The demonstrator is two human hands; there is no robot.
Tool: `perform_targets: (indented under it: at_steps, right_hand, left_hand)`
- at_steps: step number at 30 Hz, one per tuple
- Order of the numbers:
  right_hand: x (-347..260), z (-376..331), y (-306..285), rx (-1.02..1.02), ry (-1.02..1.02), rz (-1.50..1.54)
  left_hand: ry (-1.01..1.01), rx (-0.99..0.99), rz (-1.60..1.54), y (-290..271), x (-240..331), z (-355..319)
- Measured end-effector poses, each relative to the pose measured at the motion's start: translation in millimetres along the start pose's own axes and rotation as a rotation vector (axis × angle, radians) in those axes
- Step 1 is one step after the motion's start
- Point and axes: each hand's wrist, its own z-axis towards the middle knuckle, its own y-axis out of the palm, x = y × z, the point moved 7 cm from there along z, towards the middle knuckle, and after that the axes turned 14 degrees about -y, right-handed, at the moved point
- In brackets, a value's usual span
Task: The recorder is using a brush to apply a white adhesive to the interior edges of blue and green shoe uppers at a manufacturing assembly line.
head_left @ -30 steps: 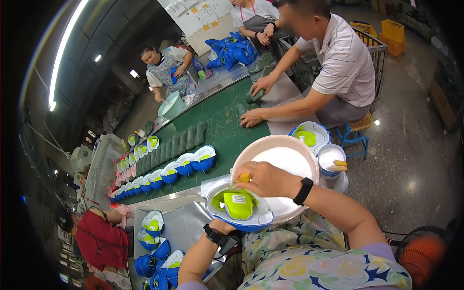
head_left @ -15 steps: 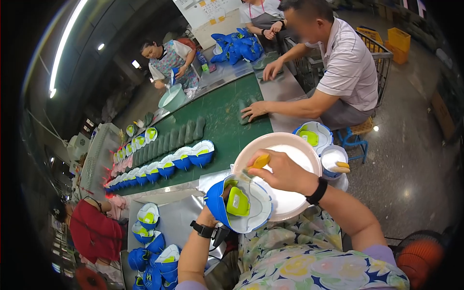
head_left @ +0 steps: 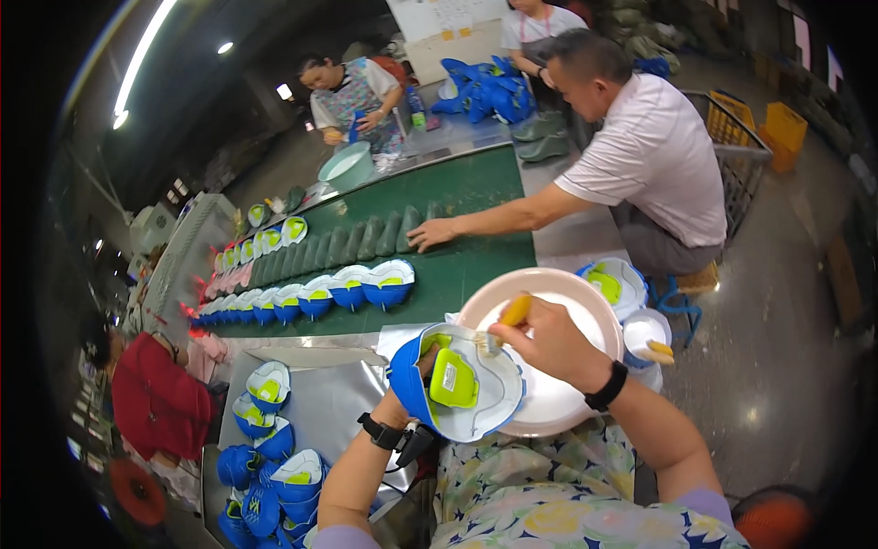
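Workshop, dim toward the back, with a bright tube light [head_left: 146, 59] at upper left. Long green-topped table [head_left: 471, 220] stretching away to the left, carrying a row of dark green shoe forms [head_left: 369, 240] and, nearer, a row of blue shoe pieces [head_left: 347, 291] with white and lime linings. Metal table [head_left: 338, 380] close by at left, more blue pieces [head_left: 300, 485] heaped along its left side. Pink basin [head_left: 526, 281] of something white just beyond the lap and, beside it to the right, a tub [head_left: 634, 360] with a second brush [head_left: 660, 350]. Co-worker's hand [head_left: 432, 234] at the right end of the forms.

Left hand [head_left: 395, 406] closed on a blue shoe upper [head_left: 485, 398] from its outer side, fingers partly hidden, some showing inside the opening. Right hand [head_left: 553, 343] pinching a brush [head_left: 516, 309] by its yellow handle, fingers drawn together; bristles at the white inner edge of the upper, apparently touching.

Shoe upper over the lap, overlapping the basin's left rim in view, lined side turned up and to the right, blue outside to the left. Long axis foreshortened, toe end impossible to make out; brush slanting, handle end up and right, bristles down and left
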Motion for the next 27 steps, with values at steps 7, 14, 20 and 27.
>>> perform_targets:
  at_steps: [7,14,20,27]
  right_hand:
    - [38.3,-41.2,-32.6,0.29,0.31,0.254]
    - [59.6,-100.3,-29.8,0.272,0.627,0.422]
    - [55.9,-102.1,-4.5,0.164,0.686,0.422]
    - [51.2,-124.8,-14.9,0.265,0.567,0.142]
  left_hand:
    - [-0.074,0.188,-0.303,-143.4,-39.9,60.1]
    - [-0.016,0.184,-0.421,-132.4,-63.5,173.8]
    - [-0.101,0.729,-0.029,-210.2,-103.2,242.1]
    - [0.215,1.204,0.754,-322.8,-22.3,127.3]
